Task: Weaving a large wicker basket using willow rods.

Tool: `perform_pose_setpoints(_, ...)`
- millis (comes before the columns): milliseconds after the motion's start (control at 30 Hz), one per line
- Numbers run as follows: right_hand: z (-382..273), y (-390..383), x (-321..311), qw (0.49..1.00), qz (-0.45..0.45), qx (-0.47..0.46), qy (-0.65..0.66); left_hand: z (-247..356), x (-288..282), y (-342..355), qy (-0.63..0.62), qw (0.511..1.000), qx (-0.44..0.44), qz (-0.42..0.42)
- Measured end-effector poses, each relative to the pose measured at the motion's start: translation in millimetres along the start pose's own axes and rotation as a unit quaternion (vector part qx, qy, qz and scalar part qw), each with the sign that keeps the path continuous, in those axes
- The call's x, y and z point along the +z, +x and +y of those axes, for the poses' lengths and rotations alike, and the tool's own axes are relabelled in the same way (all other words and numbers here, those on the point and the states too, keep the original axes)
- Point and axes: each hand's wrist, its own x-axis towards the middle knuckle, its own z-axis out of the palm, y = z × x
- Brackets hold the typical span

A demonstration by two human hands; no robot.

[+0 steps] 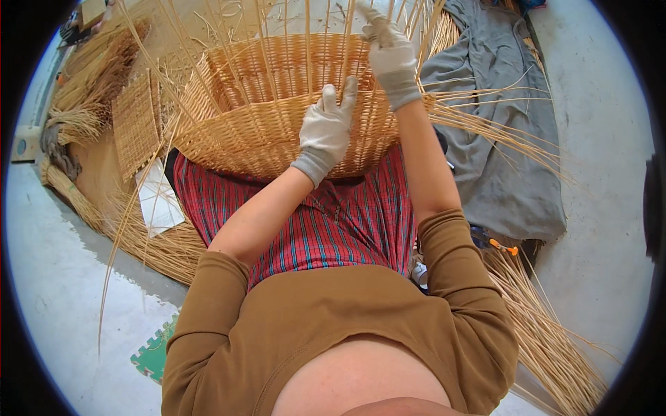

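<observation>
1. In gloves: two hands, both pale with grey cuffs. Left hand (327,128) at the near wall of the basket, thumb and forefinger apart beside an upright cane; cannot tell whether pinching it. Right hand (393,59) raised above the basket's right end, forefinger reaching up and leftward among the canes; grip, cannot tell.
2. One woven basket (250,139), at the front of the lap, tan, mouth facing up. From its rim, many upright canes (266,62), too overlapped for an exact count. From its right end, several loose canes (499,130), fanned rightward.
3. Around it: one flat woven panel (135,121), one white sheet (159,201), one grey cloth (492,180), one orange-ended tool (503,247), one green mat (154,352), partly hidden by a sleeve.
4. Under the basket, red checked cloth (333,229) across the lap. Beneath the panel, brown ground covering (97,173); beyond, pale floor (69,298).
5. At the left, crowded with cane; at the lower right, a cane bundle (548,333) beside the elbow. Past the grey cloth's right edge, a strip of pale floor.
</observation>
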Motion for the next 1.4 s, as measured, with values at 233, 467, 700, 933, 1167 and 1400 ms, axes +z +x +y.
perform_pose_setpoints(233,43,-166,-54,0.939,0.076,0.219,0.254,-9,-19,5,-0.047,0.996,0.062,0.039)
perform_pose_setpoints(467,-71,-117,-48,0.941,0.198,0.225,0.157,-167,-19,-100,-0.279,0.865,-0.189,0.371)
perform_pose_setpoints(700,-243,-43,71,0.878,-0.167,0.127,0.43,-228,-36,-140,-0.23,0.86,-0.183,0.417)
perform_pose_setpoints(933,-262,53,221,0.58,-0.235,0.543,0.559,-258,-43,-117,-0.418,0.719,-0.239,0.501)
perform_pose_setpoints(1167,-252,41,246,0.538,-0.192,0.535,0.623,-284,-40,-115,-0.339,0.823,-0.292,0.349)
perform_pose_setpoints(1400,-281,27,225,0.703,0.024,0.336,0.627,-298,-46,-113,-0.265,0.883,-0.207,0.327)
